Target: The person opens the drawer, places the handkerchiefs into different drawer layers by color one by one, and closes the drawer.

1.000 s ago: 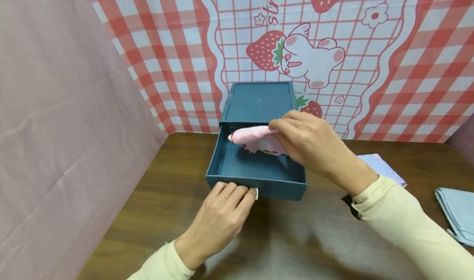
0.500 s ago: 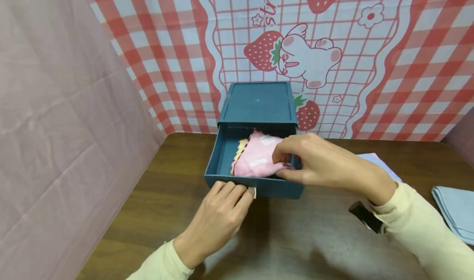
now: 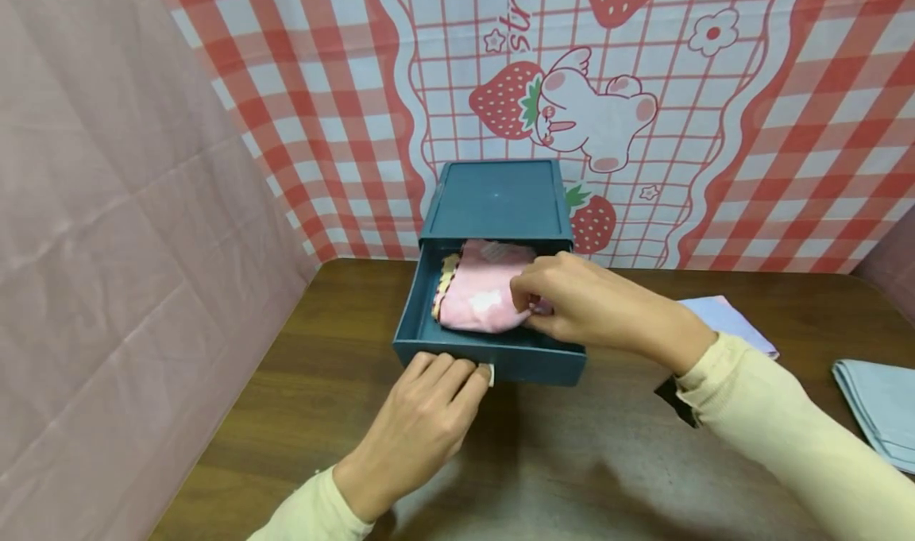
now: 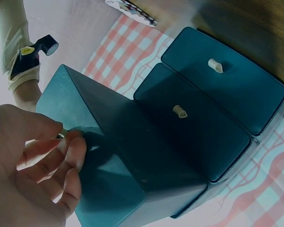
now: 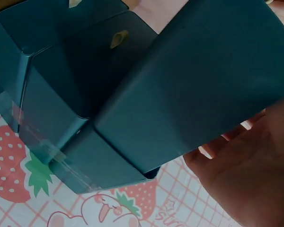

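Observation:
A dark teal drawer [image 3: 539, 365] is pulled out from the top of a small cabinet [image 3: 496, 199]. My left hand [image 3: 422, 418] pinches the pale knob [image 3: 491, 374] on the drawer's front; the left wrist view has thumb and fingertips meeting at it. Inside the drawer lies a folded pink towel [image 3: 475, 283] with white patches and a yellow, dark-dotted edge on its left. My right hand [image 3: 572, 295] reaches over the drawer's right wall and pinches the towel's right side between thumb and fingers. The right wrist view shows this hand [image 5: 251, 170] beside the drawer wall, fingertips hidden behind it.
Two closed drawers with pale knobs, a middle drawer [image 4: 194, 123] and a lowest drawer [image 4: 227, 80], sit beneath. On the wooden table's right lie a lilac folded cloth [image 3: 729, 322] and a light blue folded cloth [image 3: 879, 410]. A strawberry-print checked curtain [image 3: 343, 128] hangs behind.
My right hand has lowered the towel from above the drawer to its floor, then shifted it slightly back and left. My left hand stays on the knob.

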`<state>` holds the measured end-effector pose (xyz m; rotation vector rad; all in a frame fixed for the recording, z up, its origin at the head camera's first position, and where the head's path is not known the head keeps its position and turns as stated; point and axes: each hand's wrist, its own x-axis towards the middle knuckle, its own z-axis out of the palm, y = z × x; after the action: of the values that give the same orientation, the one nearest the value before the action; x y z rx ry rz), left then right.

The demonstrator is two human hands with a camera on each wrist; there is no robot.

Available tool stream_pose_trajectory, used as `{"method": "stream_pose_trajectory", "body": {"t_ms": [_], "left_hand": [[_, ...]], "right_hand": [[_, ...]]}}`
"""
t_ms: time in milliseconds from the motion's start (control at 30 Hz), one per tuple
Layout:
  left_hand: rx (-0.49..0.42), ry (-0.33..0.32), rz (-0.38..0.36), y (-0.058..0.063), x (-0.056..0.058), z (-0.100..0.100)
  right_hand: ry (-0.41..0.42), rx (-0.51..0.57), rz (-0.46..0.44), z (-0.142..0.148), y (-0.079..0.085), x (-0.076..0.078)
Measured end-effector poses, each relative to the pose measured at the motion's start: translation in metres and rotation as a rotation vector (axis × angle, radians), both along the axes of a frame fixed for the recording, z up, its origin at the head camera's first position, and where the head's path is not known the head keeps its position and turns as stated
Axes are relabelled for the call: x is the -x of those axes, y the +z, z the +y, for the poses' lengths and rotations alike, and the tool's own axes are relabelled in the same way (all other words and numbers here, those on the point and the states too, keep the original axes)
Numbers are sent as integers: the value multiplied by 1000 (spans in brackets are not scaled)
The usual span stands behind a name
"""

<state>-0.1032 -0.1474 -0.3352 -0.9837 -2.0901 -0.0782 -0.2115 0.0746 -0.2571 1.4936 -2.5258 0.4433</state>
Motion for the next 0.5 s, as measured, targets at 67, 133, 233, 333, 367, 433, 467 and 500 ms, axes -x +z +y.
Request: {"method": "stream_pose_trajectory", "body": {"t_ms": [67,133,233,333,367,433,467,500], "left_hand": [[0,0,-10,-1,-1,-1],[1,1,-18,-1,-1,-1],[8,6,-28,-1,-2,-1],[15,12,-39,-1,-2,-1],[17,15,-38,-1,-2,-1],[20,17,-42,-1,-2,-1],[20,17,-44,-1,-2,-1],[22,17,-39,-1,-2,-1]], "right_hand": [[13,-8,18,1,-3,1],[25,-13,28,2,-5,1],[27,-20,39,4,-5,0],[-2,-44,49,4,-6,-2],[-13,-58,49,4,-6,-3],[-36,-86,56,4,-6,-4],[-35,-103,68,4,-6,-4],[-44,-113,67,4,-6,-4]]}}
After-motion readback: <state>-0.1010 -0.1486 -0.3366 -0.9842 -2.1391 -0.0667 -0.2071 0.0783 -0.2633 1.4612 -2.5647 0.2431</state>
